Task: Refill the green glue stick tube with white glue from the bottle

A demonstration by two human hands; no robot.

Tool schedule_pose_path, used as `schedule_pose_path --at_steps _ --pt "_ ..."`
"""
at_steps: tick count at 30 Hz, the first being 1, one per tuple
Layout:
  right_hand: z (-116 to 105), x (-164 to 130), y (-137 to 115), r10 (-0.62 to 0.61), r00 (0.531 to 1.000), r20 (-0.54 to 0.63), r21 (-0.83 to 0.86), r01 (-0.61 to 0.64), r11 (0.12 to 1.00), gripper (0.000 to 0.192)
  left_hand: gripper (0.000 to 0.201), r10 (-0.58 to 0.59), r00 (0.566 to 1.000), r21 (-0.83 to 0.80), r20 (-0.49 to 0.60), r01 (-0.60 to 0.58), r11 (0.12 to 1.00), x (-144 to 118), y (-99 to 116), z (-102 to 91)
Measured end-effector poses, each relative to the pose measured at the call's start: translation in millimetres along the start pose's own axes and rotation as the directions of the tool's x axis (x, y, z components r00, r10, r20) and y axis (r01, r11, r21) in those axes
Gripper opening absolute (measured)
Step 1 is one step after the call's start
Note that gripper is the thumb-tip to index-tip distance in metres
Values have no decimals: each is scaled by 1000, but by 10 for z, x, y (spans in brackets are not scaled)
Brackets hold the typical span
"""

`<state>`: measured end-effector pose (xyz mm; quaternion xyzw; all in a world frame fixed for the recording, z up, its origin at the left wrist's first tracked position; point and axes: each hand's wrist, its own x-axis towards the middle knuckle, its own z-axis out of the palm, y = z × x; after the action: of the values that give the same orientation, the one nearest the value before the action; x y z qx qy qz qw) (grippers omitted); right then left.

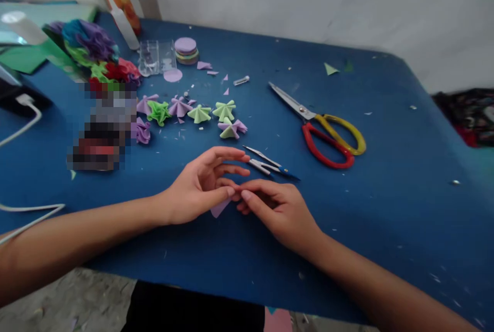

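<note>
Pink paper piece (219,208): a small, pale pink-lilac folded piece is seen, with one pointed corner directed down toward the table edge; only this lower part is visible, the rest is covered by the fingers.
Place of the paper: it is held just above the blue table (386,167), near the front edge, between the two hands.
Left hand (200,185): the paper is pinched between thumb and a finger; the other fingers are spread out and lifted.
Right hand (280,208): the fingertips are closed on the upper edge of the same paper, and they touch the fingertips of the left hand.
Tweezers (266,163): they are laid on the table just behind the hands, not touched.
Scissors (324,128): one red and one yellow handle are seen; they are laid to the right, well apart from the hands.
Folded paper flowers (200,113): green and purple pieces are placed in a loose row behind the hands.
Stack of paper circles (186,50): it is placed farther back, beside a clear plastic box (156,57).
</note>
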<state>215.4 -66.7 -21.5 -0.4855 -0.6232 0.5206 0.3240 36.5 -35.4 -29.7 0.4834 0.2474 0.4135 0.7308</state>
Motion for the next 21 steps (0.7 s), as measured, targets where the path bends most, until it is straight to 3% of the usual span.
schedule_pose_path --at_steps 8,13,15,18,21 --pt "3 -27 -16 -45 999 23 -54 47 997 14 40 -4 998 97 59 -2 995 -67 42 43" --pt "-2 -27 -45 -57 998 34 -85 59 995 13 44 40 994 262 102 -66 963 -96 31 28" --pt "-9 -18 -51 -65 997 38 -83 68 994 12 42 129 985 392 113 -163 905 -92 21 13" --pt "-33 2 -54 -55 997 49 -48 58 997 12 32 276 947 592 167 -320 740 -104 39 -6" --pt "-53 22 -41 10 999 51 71 -14 997 11 26 341 901 627 267 -431 649 -224 111 39"
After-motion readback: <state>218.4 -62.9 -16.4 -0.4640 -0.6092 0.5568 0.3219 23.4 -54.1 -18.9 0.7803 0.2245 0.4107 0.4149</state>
